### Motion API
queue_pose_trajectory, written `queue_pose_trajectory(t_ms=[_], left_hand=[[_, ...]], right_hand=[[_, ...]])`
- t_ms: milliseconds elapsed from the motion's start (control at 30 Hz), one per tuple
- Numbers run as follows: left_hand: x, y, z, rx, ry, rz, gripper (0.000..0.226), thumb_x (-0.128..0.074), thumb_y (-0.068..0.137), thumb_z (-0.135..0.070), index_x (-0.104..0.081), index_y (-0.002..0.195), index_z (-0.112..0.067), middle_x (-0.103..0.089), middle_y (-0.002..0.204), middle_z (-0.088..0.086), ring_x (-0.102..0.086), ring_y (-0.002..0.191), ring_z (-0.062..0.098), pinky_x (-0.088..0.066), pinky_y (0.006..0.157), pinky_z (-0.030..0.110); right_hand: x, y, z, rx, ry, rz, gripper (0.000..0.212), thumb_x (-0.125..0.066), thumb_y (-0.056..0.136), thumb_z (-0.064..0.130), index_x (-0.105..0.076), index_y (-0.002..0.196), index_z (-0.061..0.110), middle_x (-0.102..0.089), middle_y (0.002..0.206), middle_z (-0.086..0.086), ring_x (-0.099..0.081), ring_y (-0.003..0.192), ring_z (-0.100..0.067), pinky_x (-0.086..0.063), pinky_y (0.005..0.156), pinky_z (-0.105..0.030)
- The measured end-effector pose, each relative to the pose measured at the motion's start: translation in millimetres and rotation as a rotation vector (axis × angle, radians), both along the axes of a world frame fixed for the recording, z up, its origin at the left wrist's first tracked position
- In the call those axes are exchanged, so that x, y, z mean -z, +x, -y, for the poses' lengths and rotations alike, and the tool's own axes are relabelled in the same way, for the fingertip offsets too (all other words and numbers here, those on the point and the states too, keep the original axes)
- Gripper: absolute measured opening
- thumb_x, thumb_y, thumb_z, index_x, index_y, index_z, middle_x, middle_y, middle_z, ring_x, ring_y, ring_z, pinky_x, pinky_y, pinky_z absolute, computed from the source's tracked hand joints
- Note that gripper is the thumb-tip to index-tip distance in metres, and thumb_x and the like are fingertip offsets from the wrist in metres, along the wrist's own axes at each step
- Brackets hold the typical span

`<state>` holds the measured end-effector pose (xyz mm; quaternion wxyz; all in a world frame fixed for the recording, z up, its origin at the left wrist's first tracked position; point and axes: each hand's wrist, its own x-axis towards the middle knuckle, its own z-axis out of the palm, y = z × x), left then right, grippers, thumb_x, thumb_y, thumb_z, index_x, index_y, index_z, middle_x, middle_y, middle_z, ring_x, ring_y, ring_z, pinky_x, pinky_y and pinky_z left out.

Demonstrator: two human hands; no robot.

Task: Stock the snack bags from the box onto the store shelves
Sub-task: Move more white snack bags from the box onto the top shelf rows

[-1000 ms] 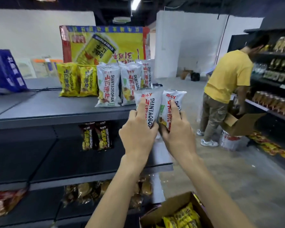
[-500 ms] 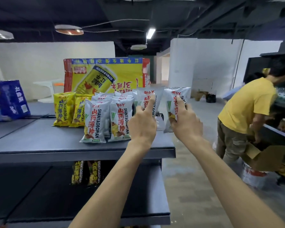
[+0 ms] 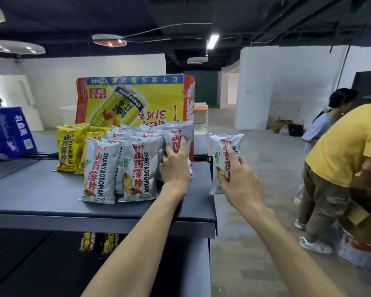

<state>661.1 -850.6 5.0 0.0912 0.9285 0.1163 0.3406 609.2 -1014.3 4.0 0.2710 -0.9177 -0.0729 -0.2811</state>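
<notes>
While my left hand (image 3: 175, 166) grips a white foil snack bag with red lettering (image 3: 177, 137), upright at the right end of the rows of matching white bags (image 3: 101, 168) on the dark grey top shelf (image 3: 41, 196), my right hand (image 3: 239, 183) is clamped round a second white foil snack bag (image 3: 224, 146), upright at the shelf's right edge. I cannot tell whether it rests there. Yellow snack bags (image 3: 70, 146) stand further left.

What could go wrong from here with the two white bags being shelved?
The right hand holds its white bag out past the right edge of the top shelf; released there, it would likely drop. The left hand holds another bag against the upright white rows, which might topple.
</notes>
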Motion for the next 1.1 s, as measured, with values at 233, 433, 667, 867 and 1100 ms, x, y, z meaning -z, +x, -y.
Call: queue_pose_trajectory(t_ms=[233,433,667,867,1100], left_hand=[[9,6,-3,-0.003,0.037,0.03,0.093,-0.071,0.084,-0.016,-0.014,0.154,-0.033,-0.045,0.126,0.016,-0.058,0.107,0.032,-0.055,0.078,0.036],[15,2,-1,-0.026,0.061,0.016,0.097,-0.077,0.08,-0.016,-0.016,0.154,-0.03,-0.032,0.132,0.017,-0.052,0.107,0.031,-0.053,0.081,0.032],[12,-11,-5,0.075,-0.037,-0.092,0.098,-0.067,0.087,-0.017,0.002,0.155,-0.034,-0.026,0.135,0.019,-0.041,0.121,0.038,-0.05,0.089,0.04],[-1,-60,-2,0.198,0.072,-0.198,0.074,-0.053,0.086,0.0,-0.022,0.15,-0.02,-0.028,0.14,0.022,-0.053,0.113,0.039,-0.05,0.085,0.039],[-30,-99,-55,0.345,0.144,-0.051,0.027,-0.054,0.091,-0.008,-0.051,0.118,-0.012,-0.052,0.116,0.011,-0.057,0.105,0.029,-0.047,0.08,0.033]], right_hand=[[8,10,1,-0.034,0.026,0.002,0.07,-0.06,0.093,0.032,-0.021,0.151,0.035,-0.052,0.119,-0.002,-0.057,0.103,-0.033,-0.049,0.077,-0.043],[7,8,-11,-0.06,0.05,0.047,0.074,-0.063,0.092,0.033,-0.018,0.151,0.038,-0.053,0.118,-0.001,-0.059,0.102,-0.029,-0.051,0.077,-0.045],[12,1,-25,-0.05,0.041,0.041,0.076,-0.064,0.091,0.031,-0.019,0.152,0.036,-0.052,0.119,-0.003,-0.058,0.104,-0.031,-0.05,0.079,-0.045],[2,-9,-43,-0.01,0.064,0.079,0.073,-0.063,0.091,0.031,-0.022,0.151,0.034,-0.054,0.12,-0.004,-0.059,0.104,-0.032,-0.049,0.078,-0.044],[-15,-8,-98,0.024,0.046,0.059,0.077,-0.066,0.09,0.028,-0.019,0.151,0.033,-0.051,0.124,-0.007,-0.058,0.108,-0.032,-0.052,0.084,-0.05]])
